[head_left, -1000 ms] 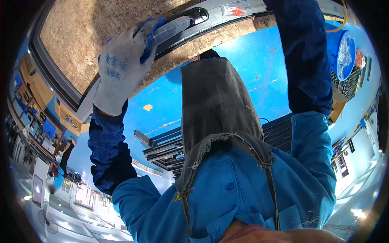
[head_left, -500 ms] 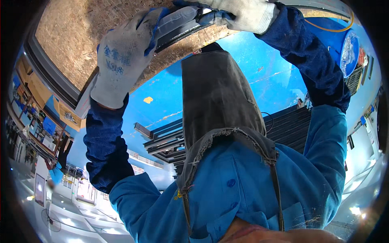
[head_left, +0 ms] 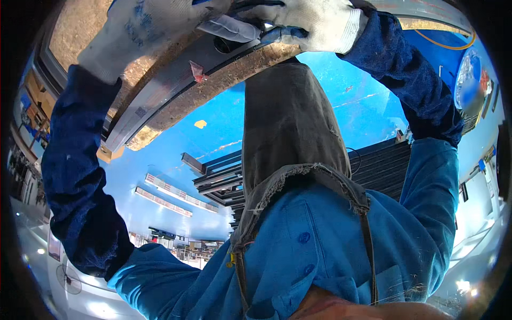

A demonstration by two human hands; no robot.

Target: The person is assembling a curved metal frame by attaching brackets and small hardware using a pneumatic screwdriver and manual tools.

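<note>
A grey metal frame profile (head_left: 160, 95) runs along the near edge of a brown particle board (head_left: 80, 21). Bunched up on the profile is a piece of grey plastic film (head_left: 230, 29). My right hand (head_left: 320, 22), in a white glove with blue-coated fingers, has its fingers curled at the film's right end, closed over it against the profile. My left hand (head_left: 154, 34), gloved alike, is above the profile on the left; the upper edge of the picture cuts off its fingers. A small reddish scrap of film (head_left: 197, 71) clings to the profile between a dark round opening and the bare stretch.
A dark apron (head_left: 296, 122) hangs before me. Below the board are a blue floor (head_left: 224, 120) with a yellow scrap (head_left: 200, 124), stacked dark metal profiles (head_left: 221, 176) and wrapped bars (head_left: 181, 193). At the right stands a blue bin (head_left: 450, 64) near a yellow hose (head_left: 448, 47).
My left hand has left the profile's near side and moved up and to the left, baring the profile and the reddish scrap. My right hand has stayed nearly in place.
</note>
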